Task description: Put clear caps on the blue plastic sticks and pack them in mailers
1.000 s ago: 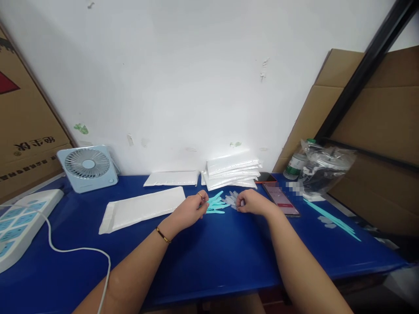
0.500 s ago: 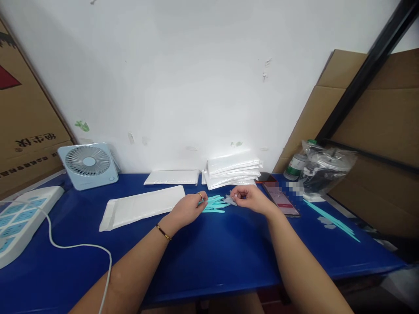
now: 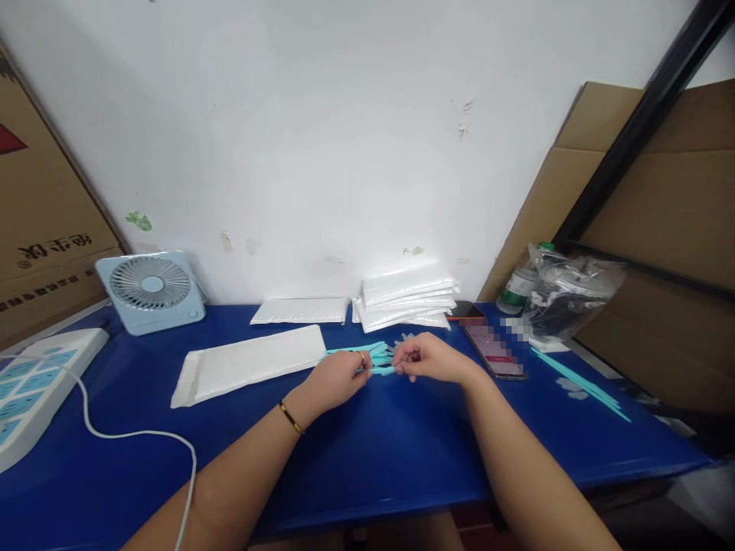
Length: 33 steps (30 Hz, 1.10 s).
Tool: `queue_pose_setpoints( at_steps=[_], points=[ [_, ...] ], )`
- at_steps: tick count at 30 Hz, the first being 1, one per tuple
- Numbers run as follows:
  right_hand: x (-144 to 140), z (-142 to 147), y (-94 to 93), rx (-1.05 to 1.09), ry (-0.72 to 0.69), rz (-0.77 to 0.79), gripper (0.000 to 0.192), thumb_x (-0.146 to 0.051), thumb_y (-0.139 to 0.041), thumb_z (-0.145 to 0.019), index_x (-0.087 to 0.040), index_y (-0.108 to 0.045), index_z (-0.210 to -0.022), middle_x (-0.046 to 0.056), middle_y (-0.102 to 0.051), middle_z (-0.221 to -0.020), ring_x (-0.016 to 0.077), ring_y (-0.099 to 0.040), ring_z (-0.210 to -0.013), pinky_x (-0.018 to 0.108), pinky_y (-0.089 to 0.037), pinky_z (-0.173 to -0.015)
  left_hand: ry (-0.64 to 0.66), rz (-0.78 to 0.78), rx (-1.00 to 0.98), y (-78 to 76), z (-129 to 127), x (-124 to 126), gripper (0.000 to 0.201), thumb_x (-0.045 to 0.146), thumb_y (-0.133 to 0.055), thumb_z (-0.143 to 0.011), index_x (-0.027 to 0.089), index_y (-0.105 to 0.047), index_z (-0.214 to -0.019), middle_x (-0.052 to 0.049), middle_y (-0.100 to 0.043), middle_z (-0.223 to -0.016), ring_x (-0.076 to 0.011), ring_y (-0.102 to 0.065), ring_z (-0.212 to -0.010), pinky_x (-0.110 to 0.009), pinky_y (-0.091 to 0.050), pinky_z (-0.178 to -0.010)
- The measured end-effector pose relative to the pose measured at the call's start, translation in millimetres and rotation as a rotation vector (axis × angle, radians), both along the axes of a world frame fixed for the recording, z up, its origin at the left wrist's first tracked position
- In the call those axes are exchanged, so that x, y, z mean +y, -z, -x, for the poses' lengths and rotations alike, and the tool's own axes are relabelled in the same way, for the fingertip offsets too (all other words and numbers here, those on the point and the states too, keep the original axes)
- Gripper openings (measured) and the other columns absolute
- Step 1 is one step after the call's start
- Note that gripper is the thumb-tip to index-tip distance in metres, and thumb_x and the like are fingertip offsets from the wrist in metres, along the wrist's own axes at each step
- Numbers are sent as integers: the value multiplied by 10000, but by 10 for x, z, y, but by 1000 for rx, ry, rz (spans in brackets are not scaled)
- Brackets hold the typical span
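My left hand [image 3: 341, 379], with a ring and a bracelet, is closed on one end of a thin turquoise stick [image 3: 383, 370]. Fingers of my right hand [image 3: 428, 358] are pinched at the stick's other end, so it spans level between both hands. Just behind it lies a small pile of similar turquoise sticks [image 3: 376, 350], partly covered by my left hand. Small translucent pieces [image 3: 406, 337] show beyond my right fingertips, mostly hidden. A long white padded envelope [image 3: 249, 363] lies flat to the left of the pile.
White packets [image 3: 407, 295] are stacked by the wall, beside another packet [image 3: 302, 310]. A phone [image 3: 494, 348], more sticks [image 3: 579, 383], a bottle [image 3: 514, 291] and a clear bag [image 3: 568, 298] occupy the right. At left are a fan [image 3: 152, 291], a power strip [image 3: 49, 383] and a cable [image 3: 138, 434].
Both hands have come slightly nearer the table's front edge. A single turquoise stick now stretches between them, in front of the pile. My right hand has left the translucent pieces.
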State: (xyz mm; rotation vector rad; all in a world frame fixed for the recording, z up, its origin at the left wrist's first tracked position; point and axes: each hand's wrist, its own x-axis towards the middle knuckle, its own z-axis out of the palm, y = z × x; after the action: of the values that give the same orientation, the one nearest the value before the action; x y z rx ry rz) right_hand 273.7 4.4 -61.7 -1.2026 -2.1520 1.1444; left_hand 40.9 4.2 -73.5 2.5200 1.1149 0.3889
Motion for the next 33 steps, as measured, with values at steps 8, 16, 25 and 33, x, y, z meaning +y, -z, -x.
queue_pose_setpoints(
  at_steps=[8, 16, 25, 33],
  points=[
    [30, -112, 5, -164, -42, 113, 136, -220, -583, -714, -152, -680, -782, 14, -663, -674, 123, -622, -531, 213, -477, -546, -97, -239, 70, 84, 46, 151, 199, 316, -534, -832, 232, -608, -996, -37, -620, -991, -206, -564, -926, -297, -413, -756],
    [70, -125, 52, -262, 38, 56, 110, -204, -573, -686, -156, -665, -719, 1, -627, -625, 119, -573, -497, 215, -433, -500, -138, -235, 148, 174, 95, 327, 127, 261, -509, -834, 215, -627, -848, -30, -629, -873, -190, -566, -860, -289, -399, -713],
    [205, -121, 216, -395, 247, -445, 117, -194, -614, -685, -171, -658, -791, 51, -639, -855, 159, -569, -731, 234, -403, -653, -189, -312, 134, 111, 75, 321, 252, 260, -385, -902, 185, -610, -816, -47, -631, -834, -184, -570, -806, -295, -376, -693],
    [186, -175, 153, -321, 255, -365, 206, -290, -524, -816, -177, -694, -849, 43, -684, -786, 171, -584, -687, 256, -410, -626, -202, -236, 19, 37, 113, 291, 249, 265, -362, -906, 190, -587, -829, -47, -637, -794, -185, -579, -757, -289, -376, -695]
  ],
)
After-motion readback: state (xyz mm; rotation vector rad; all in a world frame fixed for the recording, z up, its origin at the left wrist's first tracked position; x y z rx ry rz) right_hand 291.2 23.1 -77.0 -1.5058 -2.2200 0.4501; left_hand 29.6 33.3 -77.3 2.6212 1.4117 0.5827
